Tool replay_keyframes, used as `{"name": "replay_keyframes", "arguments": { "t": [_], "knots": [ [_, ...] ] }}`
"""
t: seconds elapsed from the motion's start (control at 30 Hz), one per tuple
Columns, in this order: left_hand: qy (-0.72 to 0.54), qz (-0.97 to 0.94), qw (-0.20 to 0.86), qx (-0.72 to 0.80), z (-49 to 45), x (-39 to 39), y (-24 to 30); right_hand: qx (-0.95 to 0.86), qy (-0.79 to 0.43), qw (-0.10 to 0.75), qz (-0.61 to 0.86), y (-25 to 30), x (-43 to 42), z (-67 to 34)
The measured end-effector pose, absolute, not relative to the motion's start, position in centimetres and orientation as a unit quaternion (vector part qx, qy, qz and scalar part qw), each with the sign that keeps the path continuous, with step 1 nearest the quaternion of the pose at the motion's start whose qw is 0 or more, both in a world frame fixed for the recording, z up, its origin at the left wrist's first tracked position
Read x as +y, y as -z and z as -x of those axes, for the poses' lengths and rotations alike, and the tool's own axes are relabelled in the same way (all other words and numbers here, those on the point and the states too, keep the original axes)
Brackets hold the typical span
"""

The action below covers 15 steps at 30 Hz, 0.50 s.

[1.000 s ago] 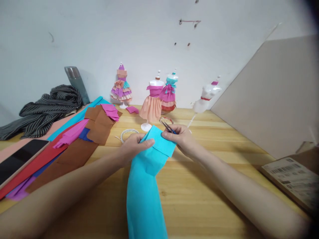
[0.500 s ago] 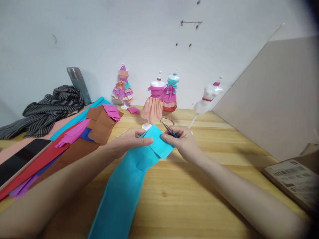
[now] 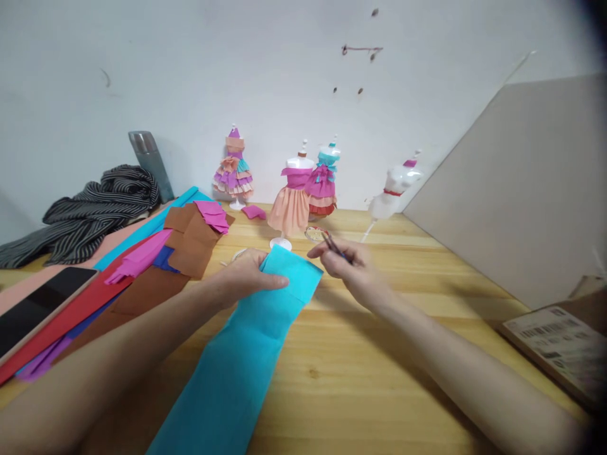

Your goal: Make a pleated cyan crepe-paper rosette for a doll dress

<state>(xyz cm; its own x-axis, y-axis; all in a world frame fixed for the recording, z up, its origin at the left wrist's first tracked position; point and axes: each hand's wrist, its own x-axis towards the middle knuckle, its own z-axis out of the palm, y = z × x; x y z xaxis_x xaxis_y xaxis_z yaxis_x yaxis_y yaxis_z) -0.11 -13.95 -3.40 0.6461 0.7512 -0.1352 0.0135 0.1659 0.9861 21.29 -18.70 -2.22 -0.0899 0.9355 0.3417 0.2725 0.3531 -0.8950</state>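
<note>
A long turquoise strip of crepe paper [image 3: 232, 363] runs from the near edge of view up to a folded end. My left hand [image 3: 251, 275] pinches that end at its left side, thumb on top and fingers behind. To its right, just off the paper, my right hand [image 3: 348, 265] is closed around what look like small scissors [image 3: 334, 248], dark and slim with some blue near the grip. Their tips point up and left. Behind the hands stands a mini dress form [image 3: 290, 196] in a magenta and peach paper dress.
More dress forms stand near the wall, including a dressed one [image 3: 234, 167] and a mostly bare white one [image 3: 396, 186]. At left lie brown paper pieces [image 3: 192, 240], a phone [image 3: 42, 303], a striped cloth [image 3: 104, 205] and a flask [image 3: 152, 164]. A cardboard box [image 3: 554, 341] sits at right.
My right hand has let go of the paper's right edge and moved slightly right with the scissors. The folded end has shifted a little left, still in my left hand.
</note>
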Motion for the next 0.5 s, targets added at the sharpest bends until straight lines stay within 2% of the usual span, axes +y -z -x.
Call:
{"name": "replay_keyframes", "arguments": {
  "t": [0.07,0.2,0.5],
  "knots": [
    [-0.269,-0.566,0.707,0.328,0.2,-13.6,3.3,-0.637,-0.401,0.494,0.435,1.4,-18.8,-22.1],
    [-0.313,-0.525,0.731,0.303,0.5,-13.1,3.2,-0.595,-0.524,0.417,0.445,0.0,-19.0,-23.2],
    [-0.335,-0.516,0.734,0.289,0.6,-12.7,3.6,-0.520,-0.603,0.345,0.497,0.5,-18.0,-24.1]
  ]
}}
